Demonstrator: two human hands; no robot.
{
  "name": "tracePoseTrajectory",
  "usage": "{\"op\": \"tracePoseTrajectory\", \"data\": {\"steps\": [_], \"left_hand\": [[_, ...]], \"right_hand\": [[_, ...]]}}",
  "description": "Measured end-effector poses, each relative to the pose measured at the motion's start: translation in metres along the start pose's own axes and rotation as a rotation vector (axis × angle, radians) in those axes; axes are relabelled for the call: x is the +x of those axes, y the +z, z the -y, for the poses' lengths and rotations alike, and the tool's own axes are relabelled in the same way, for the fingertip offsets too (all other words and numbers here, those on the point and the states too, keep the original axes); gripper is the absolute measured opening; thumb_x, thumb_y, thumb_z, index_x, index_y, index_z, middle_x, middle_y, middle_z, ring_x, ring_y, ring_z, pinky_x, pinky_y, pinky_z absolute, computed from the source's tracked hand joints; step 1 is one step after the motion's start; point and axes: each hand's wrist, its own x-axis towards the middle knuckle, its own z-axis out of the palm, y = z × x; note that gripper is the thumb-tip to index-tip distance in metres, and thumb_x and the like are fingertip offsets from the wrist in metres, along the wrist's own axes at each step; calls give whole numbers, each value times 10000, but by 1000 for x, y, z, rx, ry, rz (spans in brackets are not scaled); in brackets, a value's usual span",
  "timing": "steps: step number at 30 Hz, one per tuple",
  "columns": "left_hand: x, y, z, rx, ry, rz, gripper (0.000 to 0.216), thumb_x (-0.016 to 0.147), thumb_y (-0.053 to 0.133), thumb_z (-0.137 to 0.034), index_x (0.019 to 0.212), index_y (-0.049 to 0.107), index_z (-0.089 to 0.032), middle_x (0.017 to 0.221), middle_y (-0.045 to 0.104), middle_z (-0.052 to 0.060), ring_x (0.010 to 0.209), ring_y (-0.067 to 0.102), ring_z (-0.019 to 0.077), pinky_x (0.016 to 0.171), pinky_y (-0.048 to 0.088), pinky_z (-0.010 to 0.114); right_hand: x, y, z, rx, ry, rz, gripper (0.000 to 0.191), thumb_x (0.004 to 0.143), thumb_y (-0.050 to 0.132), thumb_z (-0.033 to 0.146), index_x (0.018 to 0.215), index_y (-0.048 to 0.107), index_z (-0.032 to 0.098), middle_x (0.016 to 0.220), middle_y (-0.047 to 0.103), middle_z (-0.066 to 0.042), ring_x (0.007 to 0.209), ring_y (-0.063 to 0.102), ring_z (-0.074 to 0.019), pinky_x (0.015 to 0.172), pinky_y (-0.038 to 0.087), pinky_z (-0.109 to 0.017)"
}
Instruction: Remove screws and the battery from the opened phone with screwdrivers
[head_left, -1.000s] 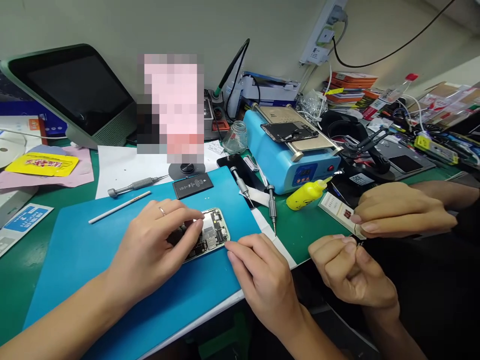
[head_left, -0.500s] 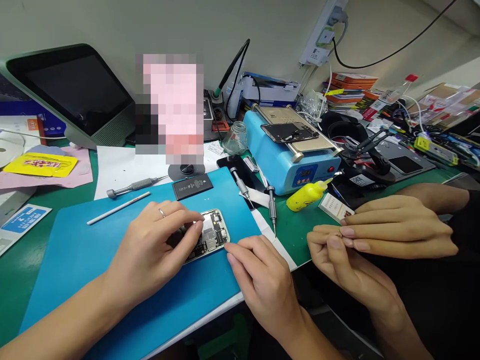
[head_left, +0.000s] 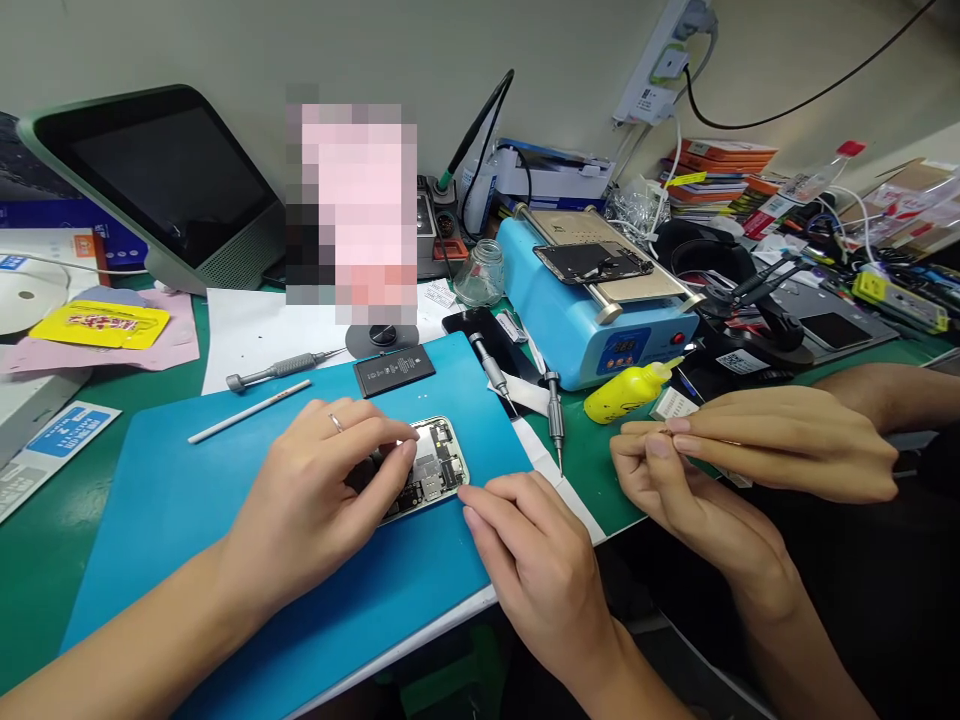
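An opened phone (head_left: 430,468) with its circuit board exposed lies on the blue mat (head_left: 247,500). Over its left half is my left hand (head_left: 337,470), wearing a ring, thumb and index finger brought together above the board; whatever lies between them is hidden. At the phone's near right corner, the curled fingers of my right hand (head_left: 532,550) bring index tip and thumb close together by the frame. I cannot make out a part between them. Beyond the phone, a black battery (head_left: 394,371) rests on the mat, and a white stick (head_left: 249,412) lies to the left.
Screwdrivers (head_left: 556,425) (head_left: 285,370), a dark phone (head_left: 491,350) and a yellow bottle (head_left: 628,392) surround the mat. A blue heating machine (head_left: 585,330) bears a phone screen. Another person's hands (head_left: 750,450) hold something tiny at the right.
The whole view has shifted slightly to the right. My hands keep nearly the same pose at the phone. The other person's upper hand has moved over the small box.
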Motion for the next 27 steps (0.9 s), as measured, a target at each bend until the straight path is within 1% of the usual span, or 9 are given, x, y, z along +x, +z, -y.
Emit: {"op": "tracePoseTrajectory", "data": {"steps": [4, 6, 7, 10, 13, 16, 20, 24, 27], "left_hand": [[-1, -1, 0, 39, 23, 14, 181, 1093, 564, -194, 985, 709, -204, 878, 711, -7, 774, 619, 158, 771, 413, 368], [-2, -2, 1, 101, 52, 34, 156, 1094, 576, -254, 1069, 722, -204, 960, 726, 25, 833, 625, 197, 796, 408, 398], [-2, -2, 1, 141, 64, 55, 176, 1087, 597, -313, 1139, 725, -203, 1028, 730, 49, 885, 632, 227, 818, 411, 416], [-1, -4, 1, 237, 83, 152, 434, 1033, 655, -509, 1317, 694, -184, 1215, 699, 120, 1042, 633, 315, 899, 442, 484], [0, -6, 1, 284, 79, 233, 573, 981, 682, -606, 1332, 688, -153, 1265, 678, 157, 1098, 624, 354, 924, 474, 519], [1, -7, 1, 328, 59, 281, 603, 937, 722, -609, 1313, 697, -138, 1265, 678, 166, 1089, 619, 365, 918, 504, 536], [3, -8, 1, 339, 24, 335, 545, 927, 735, -558, 1273, 717, -136, 1226, 688, 164, 1037, 623, 354, 879, 542, 532], [7, -9, 3, 268, -26, 393, 496, 942, 715, -525, 1243, 734, -131, 1221, 688, 167, 1037, 626, 352, 875, 569, 532], [9, -8, 6, 203, -62, 411, 507, 923, 743, -528, 1248, 743, -139, 1241, 683, 163, 1043, 629, 347, 887, 578, 534]], "right_hand": [[2, -1, 1, -8, -12, 6, 183, 1028, 634, 111, 1143, 765, 165, 938, 738, -48, 834, 673, -150, 730, 564, -286], [3, -1, 1, -13, -19, 7, 184, 1026, 635, 111, 1146, 765, 165, 938, 739, -49, 828, 672, -149, 724, 564, -283], [4, -2, 1, -14, -23, 6, 183, 1026, 635, 110, 1144, 764, 164, 937, 738, -49, 829, 673, -148, 726, 565, -282], [6, -2, 0, -12, -39, 1, 179, 1026, 632, 105, 1137, 764, 157, 932, 736, -50, 836, 678, -146, 748, 572, -277], [7, -3, -1, -12, -48, -1, 180, 1022, 640, 104, 1136, 770, 156, 941, 740, -51, 842, 683, -144, 766, 577, -277], [7, -3, -2, -15, -52, -3, 178, 1023, 639, 107, 1124, 776, 157, 939, 745, -51, 845, 691, -143, 774, 582, -275], [7, -2, -2, -23, -45, -3, 170, 1027, 643, 132, 1112, 786, 170, 946, 753, -55, 852, 708, -147, 771, 597, -282], [9, -1, -1, -29, -43, -5, 182, 1018, 653, 124, 1119, 793, 179, 943, 760, -53, 844, 715, -147, 759, 605, -289], [10, -1, 0, -27, -45, -7, 186, 1020, 652, 128, 1122, 797, 184, 941, 763, -53, 837, 715, -147, 747, 608, -291]]}}
